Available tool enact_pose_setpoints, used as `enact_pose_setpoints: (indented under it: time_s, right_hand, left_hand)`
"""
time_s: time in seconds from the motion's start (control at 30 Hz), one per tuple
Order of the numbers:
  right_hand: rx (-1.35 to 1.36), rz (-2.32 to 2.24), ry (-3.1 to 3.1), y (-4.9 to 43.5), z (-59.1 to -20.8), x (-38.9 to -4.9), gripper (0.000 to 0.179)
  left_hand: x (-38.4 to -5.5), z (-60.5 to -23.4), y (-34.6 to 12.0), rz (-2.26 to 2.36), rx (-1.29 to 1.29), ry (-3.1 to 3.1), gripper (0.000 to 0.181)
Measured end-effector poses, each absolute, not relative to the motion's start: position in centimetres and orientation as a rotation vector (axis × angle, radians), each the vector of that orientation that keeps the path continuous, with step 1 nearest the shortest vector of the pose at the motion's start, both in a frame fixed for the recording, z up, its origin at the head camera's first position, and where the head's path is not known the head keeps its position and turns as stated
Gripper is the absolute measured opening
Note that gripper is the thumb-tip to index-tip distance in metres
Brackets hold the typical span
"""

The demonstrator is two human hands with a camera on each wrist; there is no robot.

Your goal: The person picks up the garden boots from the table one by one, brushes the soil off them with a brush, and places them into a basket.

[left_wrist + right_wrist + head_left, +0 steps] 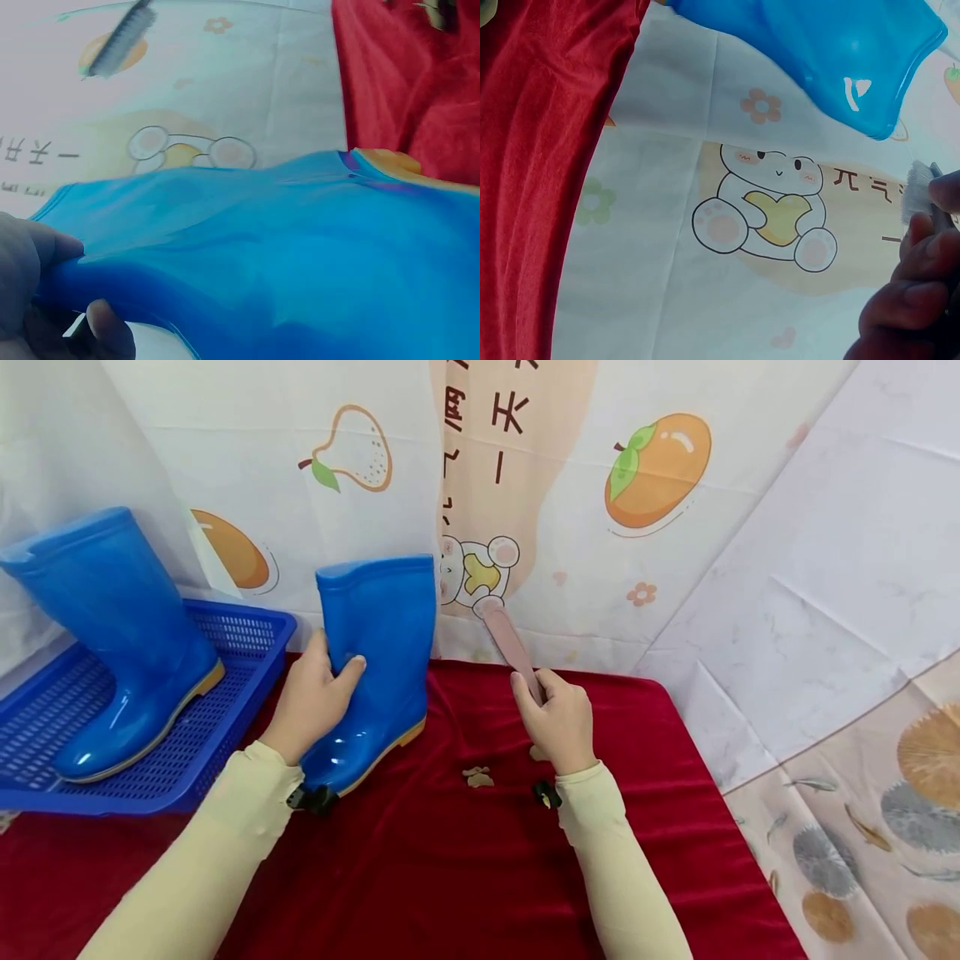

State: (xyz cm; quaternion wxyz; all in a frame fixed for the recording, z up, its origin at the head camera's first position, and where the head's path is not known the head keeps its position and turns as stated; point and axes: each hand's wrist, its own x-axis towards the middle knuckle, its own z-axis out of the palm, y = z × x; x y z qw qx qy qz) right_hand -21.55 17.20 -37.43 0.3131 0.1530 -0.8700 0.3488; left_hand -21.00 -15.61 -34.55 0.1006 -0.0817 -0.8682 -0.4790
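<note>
A blue rubber boot [386,635] with a yellow-edged sole stands on the red cloth, toe pointing toward the lower left. My left hand [309,700] grips its shaft from the left side, thumb across the front; the left wrist view shows thumb and fingers pinching the blue rubber [247,240]. To the right, my right hand [561,718] holds a brush [512,645] with a flat pinkish back, raised and apart from the boot. Pale bristles [916,191] show on the brush in the right wrist view.
At the left, a second blue boot [135,635] stands in a blue plastic basket [258,647]. Small tan scraps [478,777] lie on the red cloth [450,868] between the hands. A printed white curtain [577,585] hangs behind the table.
</note>
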Motion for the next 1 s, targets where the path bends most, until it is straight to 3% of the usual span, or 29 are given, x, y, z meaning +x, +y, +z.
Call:
enact_pose_setpoints:
  time_s: [0.23, 0.43, 0.67, 1.0]
  right_hand:
    - [0.398, 0.915, -2.305, 17.0, -37.3, -21.5, 0.046]
    - [0.39, 0.94, -2.324, 16.8, -37.4, -21.5, 0.046]
    - [0.386, 0.949, -2.317, 17.0, -37.7, -21.6, 0.048]
    - [0.371, 0.969, -2.344, 16.9, -38.0, -21.8, 0.047]
  left_hand:
    - [-20.6, -33.3, -16.6, -1.438, -0.266, -2.527, 0.069]
    - [-20.9, -34.1, -16.5, -1.563, -0.3, -2.493, 0.055]
    - [-22.5, -34.6, -16.6, -1.997, -0.444, -2.465, 0.08]
    - [-24.9, -38.0, -15.9, -1.951, -0.611, -2.583, 0.075]
